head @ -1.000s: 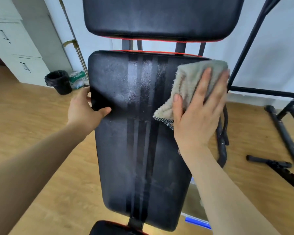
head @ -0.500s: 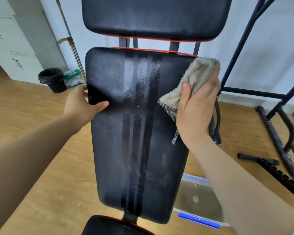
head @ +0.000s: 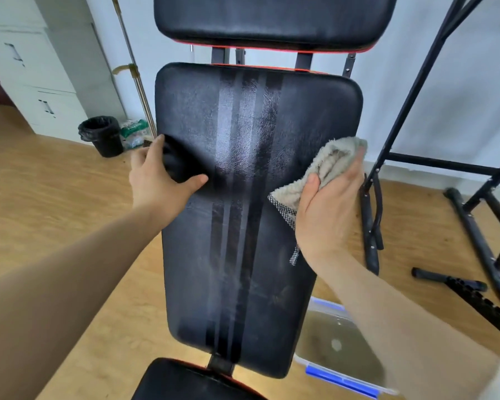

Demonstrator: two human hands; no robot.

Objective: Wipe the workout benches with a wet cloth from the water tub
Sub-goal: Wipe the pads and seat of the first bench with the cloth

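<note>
The grey terry cloth (head: 334, 164), a mesh-trimmed corner hanging loose, is held bunched in the right hand (head: 326, 215), thumb and fingers clamped round it. It is pressed against the right edge of the long black padded vinyl back pad (head: 243, 215) at about mid-height. The pad's left edge is gripped by the left hand (head: 156, 180), with the thumb laid on the face, so that the pad is steadied. A damp sheen is noted on the face. Wiping is judged to be in hand along the right flank. A firm, even stroke down that edge is called for next. Re-wetting may then be required at the clear plastic water tub (head: 329, 368) with blue clips, which stands on the wooden floor (head: 55, 197) beneath the right forearm.
</note>
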